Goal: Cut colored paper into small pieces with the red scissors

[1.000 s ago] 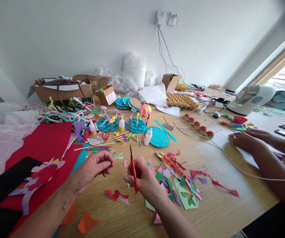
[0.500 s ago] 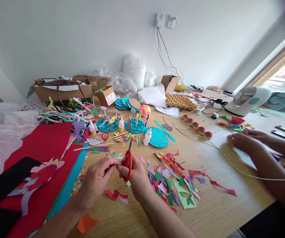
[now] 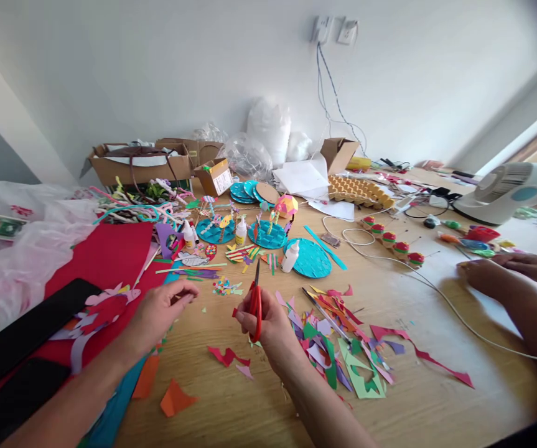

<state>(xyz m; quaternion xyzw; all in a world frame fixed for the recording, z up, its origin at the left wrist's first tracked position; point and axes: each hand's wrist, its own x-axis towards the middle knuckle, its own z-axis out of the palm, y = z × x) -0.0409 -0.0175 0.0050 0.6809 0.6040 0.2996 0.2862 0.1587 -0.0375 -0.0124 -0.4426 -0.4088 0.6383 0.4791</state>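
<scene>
My right hand (image 3: 268,317) is closed around red-handled scissors (image 3: 256,311), their dark blades pointing up and away from me. A small bit of red paper (image 3: 235,312) shows at that hand's thumb tip. To the left, my left hand (image 3: 168,308) hovers over the table beside the red sheet, its fingers loosely curled and thumb slightly apart, with nothing visible in it. Below and between the hands lie a red paper scrap (image 3: 228,356) and an orange scrap (image 3: 175,398). A pile of coloured paper offcuts (image 3: 326,348) lies right of the scissors, with a pen (image 3: 319,309) across it.
Blue discs (image 3: 312,258) and white glue bottles (image 3: 290,256) stand beyond my hands. Large red sheets (image 3: 114,255) and a black phone-like slab (image 3: 35,326) lie left. A white cable (image 3: 429,289) crosses the right side, near another person's hands (image 3: 496,277) and a fan (image 3: 496,193).
My left hand has come away from my right hand and moved left. The scissors stay in my right hand. The view has shifted left, and the other person's hands have flattened toward the table.
</scene>
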